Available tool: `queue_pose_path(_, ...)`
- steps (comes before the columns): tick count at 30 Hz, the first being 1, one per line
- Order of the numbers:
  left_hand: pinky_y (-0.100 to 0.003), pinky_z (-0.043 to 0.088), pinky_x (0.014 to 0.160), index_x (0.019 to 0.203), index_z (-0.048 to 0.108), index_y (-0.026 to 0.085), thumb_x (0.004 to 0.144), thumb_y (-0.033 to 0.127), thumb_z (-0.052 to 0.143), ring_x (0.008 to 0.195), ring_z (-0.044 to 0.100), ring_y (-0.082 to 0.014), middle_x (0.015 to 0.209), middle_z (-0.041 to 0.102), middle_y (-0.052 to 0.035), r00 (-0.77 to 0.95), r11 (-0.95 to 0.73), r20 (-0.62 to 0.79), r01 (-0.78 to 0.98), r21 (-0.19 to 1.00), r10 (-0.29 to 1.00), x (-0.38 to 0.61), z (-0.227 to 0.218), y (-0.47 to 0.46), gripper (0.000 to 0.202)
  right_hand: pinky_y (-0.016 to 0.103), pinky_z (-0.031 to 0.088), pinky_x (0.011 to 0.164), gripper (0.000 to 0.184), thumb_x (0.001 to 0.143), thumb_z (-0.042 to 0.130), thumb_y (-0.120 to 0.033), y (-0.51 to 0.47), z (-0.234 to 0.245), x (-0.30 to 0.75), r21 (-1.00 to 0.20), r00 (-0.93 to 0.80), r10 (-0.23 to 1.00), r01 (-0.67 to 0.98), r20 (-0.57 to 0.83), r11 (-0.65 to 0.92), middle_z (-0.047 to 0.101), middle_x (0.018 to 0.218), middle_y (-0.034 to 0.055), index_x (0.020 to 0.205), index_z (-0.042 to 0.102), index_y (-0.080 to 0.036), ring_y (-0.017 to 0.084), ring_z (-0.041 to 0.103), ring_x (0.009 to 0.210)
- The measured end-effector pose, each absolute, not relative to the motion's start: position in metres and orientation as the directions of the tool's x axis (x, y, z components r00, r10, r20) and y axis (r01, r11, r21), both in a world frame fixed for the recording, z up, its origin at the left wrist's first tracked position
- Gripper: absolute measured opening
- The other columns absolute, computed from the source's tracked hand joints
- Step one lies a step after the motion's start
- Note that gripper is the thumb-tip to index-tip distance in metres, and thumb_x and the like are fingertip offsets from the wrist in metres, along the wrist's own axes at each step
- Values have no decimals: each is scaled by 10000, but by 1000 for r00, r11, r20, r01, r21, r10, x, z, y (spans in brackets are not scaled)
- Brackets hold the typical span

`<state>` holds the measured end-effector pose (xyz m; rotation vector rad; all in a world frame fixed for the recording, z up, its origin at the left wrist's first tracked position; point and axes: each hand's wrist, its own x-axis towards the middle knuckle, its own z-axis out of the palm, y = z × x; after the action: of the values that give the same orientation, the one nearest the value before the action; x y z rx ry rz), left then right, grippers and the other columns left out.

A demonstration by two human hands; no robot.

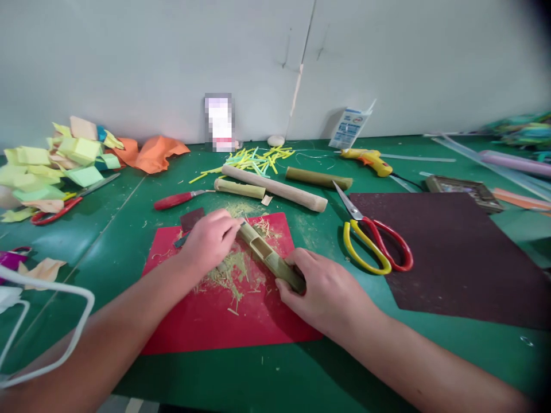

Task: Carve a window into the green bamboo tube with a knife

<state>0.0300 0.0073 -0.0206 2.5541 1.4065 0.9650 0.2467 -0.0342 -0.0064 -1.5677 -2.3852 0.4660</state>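
A short green bamboo piece [267, 253] with a rectangular notch cut in it lies slanted on a red cutting mat [215, 321]. My right hand [321, 289] is closed round its near end. My left hand [210, 238] is closed in a pinch at the bamboo's far end, gripping a small tool whose dark handle [181, 241] pokes out to the left. Pale green shavings [230, 275] are scattered on the mat between my hands.
Red-and-yellow scissors [374, 244] lie right of the mat, by a dark brown sheet [465, 252]. Behind are a wooden stick [275, 188], two bamboo pieces [318, 178], a red-handled knife [178, 199], cut straws [253, 159], a yellow glue gun [370, 160]. Coloured paper scraps [55, 166] and another pair of scissors [64, 206] are on the left.
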Motion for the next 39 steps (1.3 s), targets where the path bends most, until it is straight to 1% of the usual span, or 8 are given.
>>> queue_pose_path(3, -279, 467, 717, 916, 652, 131, 897, 181, 456, 773, 568, -143, 794, 602, -57, 440, -605, 444, 711, 359, 780, 30, -20, 7, 203, 255, 276, 517, 110, 725, 523, -284, -35, -6, 247, -381, -386, 922, 847, 38, 370, 530, 715, -11, 751, 442, -214, 129, 442, 595)
queue_pose_path(7, -277, 472, 698, 918, 654, 133, 899, 186, 453, 748, 569, -143, 788, 599, -59, 375, -557, 465, 750, 356, 802, 30, -20, 6, 209, 254, 272, 515, 121, 729, 523, -289, -36, -5, 246, -382, -389, 920, 844, 51, 378, 526, 715, -10, 737, 430, -213, 126, 436, 589)
queue_pose_path(12, -290, 477, 728, 979, 640, 148, 900, 184, 449, 792, 575, -151, 835, 614, -65, 440, -607, 450, 712, 352, 777, 31, -20, 4, 210, 254, 284, 524, 121, 715, 535, -274, -36, -7, 245, -392, -398, 916, 835, 53, 386, 528, 719, -8, 734, 433, -211, 126, 444, 595)
queue_pose_path(17, -288, 468, 710, 882, 647, 136, 909, 200, 435, 746, 566, -145, 759, 594, -52, 428, -605, 470, 721, 337, 772, 31, -20, 5, 223, 248, 293, 522, 110, 722, 530, -271, -37, -7, 245, -394, -400, 913, 829, 79, 397, 528, 709, -5, 726, 438, -210, 122, 452, 589)
queue_pose_path(26, -277, 462, 701, 883, 646, 140, 901, 203, 452, 729, 556, -136, 754, 581, -46, 433, -611, 464, 704, 362, 773, 31, -22, 6, 205, 253, 274, 514, 94, 746, 493, -279, -36, -5, 247, -340, -402, 911, 847, 94, 409, 522, 674, -2, 699, 456, -207, 122, 444, 571)
queue_pose_path(29, -263, 454, 667, 841, 645, 132, 901, 205, 456, 697, 548, -128, 744, 576, -45, 368, -566, 486, 739, 365, 793, 31, -21, 5, 211, 257, 283, 528, 106, 761, 480, -292, -36, -6, 247, -332, -402, 911, 850, 92, 408, 524, 683, 0, 704, 461, -205, 127, 454, 588)
queue_pose_path(33, -275, 459, 719, 909, 647, 136, 906, 200, 447, 740, 559, -136, 771, 587, -49, 436, -614, 460, 698, 370, 773, 31, -22, 4, 210, 259, 284, 532, 103, 753, 482, -290, -36, -5, 247, -331, -398, 914, 855, 77, 400, 524, 680, -2, 699, 464, -204, 128, 457, 594)
queue_pose_path(39, -286, 468, 718, 980, 637, 123, 905, 188, 444, 761, 566, -149, 794, 592, -66, 405, -595, 481, 722, 354, 778, 31, -23, 5, 218, 256, 276, 522, 111, 748, 488, -294, -35, -4, 246, -330, -385, 920, 861, 71, 386, 519, 667, -4, 690, 468, -201, 124, 451, 582)
